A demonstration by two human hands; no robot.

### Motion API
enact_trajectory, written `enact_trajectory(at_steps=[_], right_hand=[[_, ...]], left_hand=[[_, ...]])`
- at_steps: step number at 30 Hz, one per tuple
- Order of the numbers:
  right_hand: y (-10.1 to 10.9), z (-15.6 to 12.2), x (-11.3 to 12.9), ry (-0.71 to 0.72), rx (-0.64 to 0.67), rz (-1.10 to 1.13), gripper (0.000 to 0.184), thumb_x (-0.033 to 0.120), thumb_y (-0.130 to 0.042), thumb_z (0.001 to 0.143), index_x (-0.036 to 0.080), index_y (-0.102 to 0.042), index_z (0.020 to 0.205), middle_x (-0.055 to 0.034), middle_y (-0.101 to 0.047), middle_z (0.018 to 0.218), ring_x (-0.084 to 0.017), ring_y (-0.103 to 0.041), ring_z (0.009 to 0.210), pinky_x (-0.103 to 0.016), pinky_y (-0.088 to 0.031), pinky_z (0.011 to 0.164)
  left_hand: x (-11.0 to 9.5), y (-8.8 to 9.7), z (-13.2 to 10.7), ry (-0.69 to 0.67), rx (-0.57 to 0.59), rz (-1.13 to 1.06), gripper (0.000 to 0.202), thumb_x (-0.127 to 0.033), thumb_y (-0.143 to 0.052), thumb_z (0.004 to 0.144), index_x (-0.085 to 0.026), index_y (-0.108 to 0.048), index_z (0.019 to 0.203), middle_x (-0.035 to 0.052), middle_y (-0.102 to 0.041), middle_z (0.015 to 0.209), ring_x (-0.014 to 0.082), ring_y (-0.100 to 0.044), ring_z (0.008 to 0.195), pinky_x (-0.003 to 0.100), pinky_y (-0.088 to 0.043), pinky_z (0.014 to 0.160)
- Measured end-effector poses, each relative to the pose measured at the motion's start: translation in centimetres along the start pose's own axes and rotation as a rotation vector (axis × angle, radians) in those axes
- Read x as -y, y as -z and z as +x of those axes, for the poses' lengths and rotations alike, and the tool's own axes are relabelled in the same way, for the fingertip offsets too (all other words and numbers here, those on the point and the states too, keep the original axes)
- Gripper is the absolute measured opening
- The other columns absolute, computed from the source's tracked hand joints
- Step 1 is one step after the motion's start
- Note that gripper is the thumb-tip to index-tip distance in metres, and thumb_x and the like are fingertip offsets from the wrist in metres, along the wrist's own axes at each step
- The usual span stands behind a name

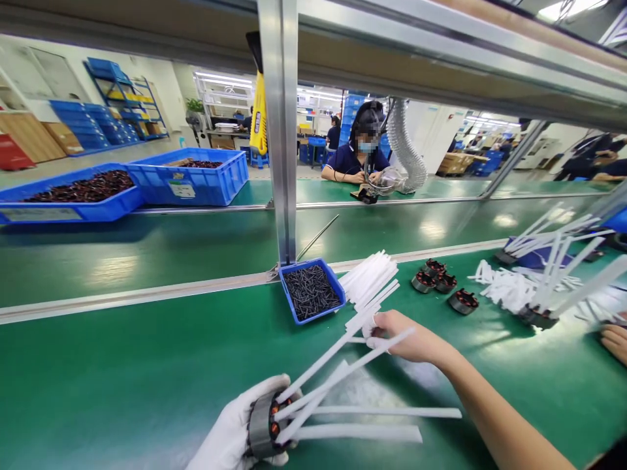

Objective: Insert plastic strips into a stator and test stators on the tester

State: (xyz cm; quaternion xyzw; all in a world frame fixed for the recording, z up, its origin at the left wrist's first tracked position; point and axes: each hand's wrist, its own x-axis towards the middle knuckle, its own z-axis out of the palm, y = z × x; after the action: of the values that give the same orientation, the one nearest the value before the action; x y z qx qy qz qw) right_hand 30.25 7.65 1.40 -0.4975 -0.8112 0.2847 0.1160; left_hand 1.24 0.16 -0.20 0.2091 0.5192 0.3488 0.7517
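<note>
My left hand (pixel 230 424), in a white glove, is wrapped round a motor stator (pixel 262 427) with a dark ring and copper windings. Several white paper-like strips (pixel 386 412) stick out of the stator's slots to the right and up. Further ahead, my right hand (pixel 392 333), with white covers on its fingertips, is closed at the near end of a pile of white strips (pixel 369 281). One short strip end shows at its fingertips, partly hidden by the strips from the stator. Left of the pile sits a small blue tray (pixel 297 313) of short black pieces.
Several stators (pixel 463 301) stand right of the pile. Beyond them are more strips (pixel 507 287), a strip-filled stator (pixel 537 316) and another person's hand (pixel 614 339). A metal post (pixel 287 130) rises behind the tray. Blue bins (pixel 196 179) and a seated co-worker (pixel 360 147) are across the bench.
</note>
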Motion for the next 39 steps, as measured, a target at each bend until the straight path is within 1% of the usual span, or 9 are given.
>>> enact_trajectory(at_steps=[4,8,13,17,22,26,31,35,39], right_hand=[[-1.4,-0.2,2.6,0.106,0.002,0.282,0.013,0.021,-0.052,0.076,0.014,-0.062,0.079,-0.0018,-0.06,0.074,-0.012,-0.052,0.067,-0.023,-0.044,0.063],[-3.3,-0.2,4.4,0.099,0.004,0.496,0.016,0.027,-0.055,0.078,0.013,-0.063,0.078,-0.0029,-0.061,0.074,-0.013,-0.054,0.07,-0.024,-0.046,0.064],[-5.3,0.2,5.9,0.098,0.032,0.621,0.019,0.029,-0.059,0.076,0.012,-0.063,0.069,-0.0015,-0.06,0.066,-0.014,-0.055,0.067,-0.024,-0.046,0.063],[-7.2,0.8,6.8,0.112,0.013,0.683,0.017,0.028,-0.059,0.075,0.013,-0.065,0.07,-0.0019,-0.062,0.069,-0.014,-0.057,0.069,-0.022,-0.046,0.063],[-9.0,1.2,7.1,0.194,-0.044,0.605,0.011,0.017,-0.058,0.071,0.013,-0.066,0.065,-0.0006,-0.061,0.065,-0.011,-0.055,0.063,-0.019,-0.043,0.059],[-9.4,0.8,7.0,0.173,-0.087,0.484,0.013,0.014,-0.056,0.07,0.015,-0.066,0.062,-0.0002,-0.061,0.061,-0.01,-0.052,0.057,-0.019,-0.042,0.058],[-9.4,0.3,6.8,0.166,-0.086,0.401,0.013,0.017,-0.056,0.073,0.017,-0.066,0.065,-0.0004,-0.059,0.06,-0.012,-0.054,0.06,-0.019,-0.043,0.058],[-9.6,0.2,6.5,0.198,-0.08,0.382,0.014,0.019,-0.056,0.076,0.018,-0.067,0.067,-0.0022,-0.062,0.068,-0.012,-0.056,0.063,-0.02,-0.044,0.059],[-9.7,-0.1,6.2,0.286,-0.183,0.303,0.016,0.02,-0.052,0.079,0.02,-0.067,0.073,-0.0029,-0.063,0.068,-0.012,-0.057,0.062,-0.019,-0.045,0.058]], left_hand=[[-0.5,-0.2,-1.0,-0.014,0.1,0.012,0.061,-0.028,-0.073,0.059,-0.016,-0.049,0.113,0.0093,-0.064,0.085,0.0194,-0.061,0.063,0.024,-0.045,0.049],[-0.5,0.3,-0.9,-0.03,0.19,0.004,0.064,-0.024,-0.067,0.065,-0.015,-0.04,0.122,0.0114,-0.063,0.095,0.0206,-0.061,0.071,0.024,-0.046,0.055],[0.1,0.8,-0.4,0.006,0.269,-0.076,0.073,-0.021,-0.064,0.068,-0.015,-0.029,0.132,0.0147,-0.059,0.109,0.0246,-0.061,0.084,0.032,-0.048,0.071],[0.5,0.3,-0.6,0.003,0.292,-0.106,0.073,-0.018,-0.064,0.067,-0.012,-0.031,0.131,0.0158,-0.056,0.114,0.0264,-0.059,0.091,0.037,-0.046,0.083],[0.7,-0.8,-0.9,-0.052,0.236,0.002,0.073,-0.03,-0.07,0.066,-0.012,-0.036,0.129,0.0165,-0.057,0.11,0.0249,-0.058,0.087,0.038,-0.047,0.079],[1.1,-1.0,-0.4,-0.071,0.19,0.048,0.08,-0.04,-0.073,0.062,-0.012,-0.037,0.128,0.0152,-0.06,0.103,0.023,-0.059,0.081,0.038,-0.049,0.075],[2.1,-0.8,0.7,-0.091,0.178,0.067,0.076,-0.039,-0.073,0.061,-0.011,-0.041,0.125,0.0129,-0.062,0.097,0.0212,-0.059,0.077,0.034,-0.051,0.069],[2.6,-0.8,1.1,-0.145,0.214,0.086,0.067,-0.037,-0.066,0.065,-0.012,-0.044,0.123,0.0116,-0.064,0.094,0.0197,-0.06,0.072,0.032,-0.052,0.065],[2.5,-1.0,0.7,-0.208,0.212,0.122,0.059,-0.037,-0.06,0.069,-0.012,-0.047,0.121,0.0126,-0.064,0.099,0.0223,-0.062,0.074,0.032,-0.052,0.061]])
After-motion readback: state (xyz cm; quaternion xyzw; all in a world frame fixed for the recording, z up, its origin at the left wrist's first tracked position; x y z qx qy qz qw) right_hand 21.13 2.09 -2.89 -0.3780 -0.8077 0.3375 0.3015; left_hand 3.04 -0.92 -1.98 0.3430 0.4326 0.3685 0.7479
